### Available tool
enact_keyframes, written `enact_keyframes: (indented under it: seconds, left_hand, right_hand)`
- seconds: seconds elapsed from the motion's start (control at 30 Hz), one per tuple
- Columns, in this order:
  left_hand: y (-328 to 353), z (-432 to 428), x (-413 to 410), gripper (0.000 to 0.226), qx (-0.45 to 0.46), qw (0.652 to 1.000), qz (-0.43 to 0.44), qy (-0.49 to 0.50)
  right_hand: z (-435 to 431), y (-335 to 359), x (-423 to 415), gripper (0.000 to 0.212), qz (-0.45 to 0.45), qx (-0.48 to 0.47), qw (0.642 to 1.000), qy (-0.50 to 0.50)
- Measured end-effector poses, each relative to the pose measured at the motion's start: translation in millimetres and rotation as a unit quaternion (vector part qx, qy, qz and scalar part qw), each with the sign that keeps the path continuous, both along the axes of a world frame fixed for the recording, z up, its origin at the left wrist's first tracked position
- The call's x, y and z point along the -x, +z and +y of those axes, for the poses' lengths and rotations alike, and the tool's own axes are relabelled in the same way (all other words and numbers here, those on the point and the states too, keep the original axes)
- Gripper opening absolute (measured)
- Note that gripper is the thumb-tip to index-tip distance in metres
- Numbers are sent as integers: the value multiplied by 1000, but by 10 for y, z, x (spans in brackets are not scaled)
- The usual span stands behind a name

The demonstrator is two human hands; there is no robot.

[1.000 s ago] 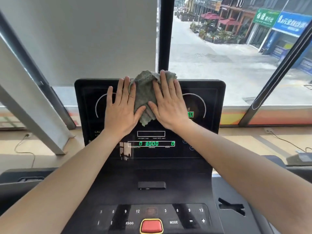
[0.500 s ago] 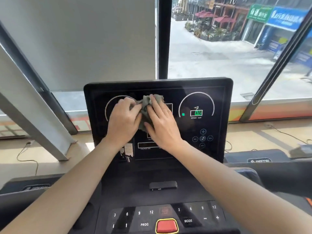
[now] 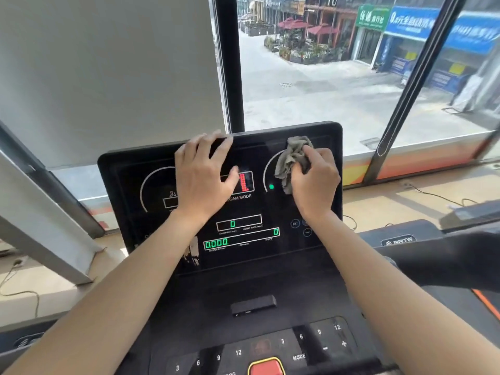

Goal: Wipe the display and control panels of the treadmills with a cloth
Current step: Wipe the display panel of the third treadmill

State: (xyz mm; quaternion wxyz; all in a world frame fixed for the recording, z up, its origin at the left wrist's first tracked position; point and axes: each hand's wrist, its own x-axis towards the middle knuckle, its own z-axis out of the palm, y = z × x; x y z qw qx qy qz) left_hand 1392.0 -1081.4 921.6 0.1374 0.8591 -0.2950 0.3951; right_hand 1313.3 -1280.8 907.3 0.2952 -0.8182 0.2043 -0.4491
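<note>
Cloth (image 3: 293, 158), grey and bunched, lies against the right dial of the treadmill display (image 3: 130, 185), gripped in the curled fingers of the right hand (image 3: 315, 185). The left hand (image 3: 203, 177) rests with fingers spread over the display's top edge, seemingly to steady it. The step looks like wiping the display's upper right. Next, I judge, the cloth should sweep down across the lower readouts, then onto the control panel (image 3: 311, 345) below.

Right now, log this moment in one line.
step: wiping display | right hand: grips cloth, right side | left hand: rests on top edge | control panel: no hand
</note>
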Motion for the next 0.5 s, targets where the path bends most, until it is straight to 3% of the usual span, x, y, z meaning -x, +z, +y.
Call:
enact_keyframes:
  seconds: [0.27,0.33,0.5]
  left_hand:
    - [-65,-8,-26,53,17,1000,-15,8]
    - [-90,7,-32,55,9,1000,-23,8]
    - [-137,-10,-36,58,3,1000,-20,17]
  right_hand:
    - [411,-127,-119,32,-8,149,986,79]
    - [349,-200,-119,23,-23,183,978,93]
    - [-61,-278,-43,16,-55,106,992,36]
